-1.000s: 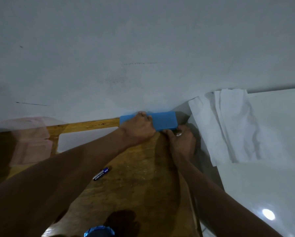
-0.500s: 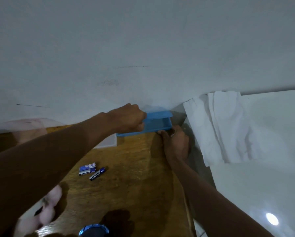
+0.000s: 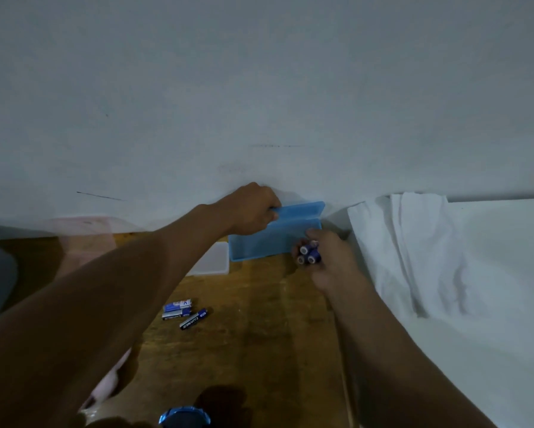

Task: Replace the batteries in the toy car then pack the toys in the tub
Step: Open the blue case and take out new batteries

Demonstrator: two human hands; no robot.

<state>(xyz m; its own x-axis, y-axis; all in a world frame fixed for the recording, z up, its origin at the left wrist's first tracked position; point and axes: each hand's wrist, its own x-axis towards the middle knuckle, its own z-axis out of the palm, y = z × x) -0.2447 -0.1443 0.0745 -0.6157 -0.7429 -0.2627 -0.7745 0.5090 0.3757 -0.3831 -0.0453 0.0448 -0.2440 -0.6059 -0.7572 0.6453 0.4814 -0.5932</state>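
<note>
Trouble would most likely start in the right hand (image 3: 330, 261), which grips a bundle of batteries (image 3: 309, 254) end-on, just off the near right corner of the blue box (image 3: 265, 245). Several smooth cylinders in one fist could slip, roll over the tabletop (image 3: 259, 359) and mix with the loose batteries (image 3: 183, 313) lying near its middle. Used and new cells would then be hard to tell apart. The left hand (image 3: 253, 211) pinches the box's lid (image 3: 302, 210) and holds it raised. If it lets go, the lid could drop onto the right hand's knuckles, or the box could be nudged against the wall (image 3: 259, 88).

The toy car (image 3: 183, 420), judged from its blue rounded shape, shows only partly at the tabletop's near edge, well apart from both hands. A translucent pink tub (image 3: 83, 239) stands blurred at the far left edge.

The tabletop is varnished wood, dimly lit, pushed against a plain pale wall. A flat white container (image 3: 213, 261) sits just beside the box's left side. Off the right edge, crumpled white cloth (image 3: 414, 242) drapes over a pale surface.
</note>
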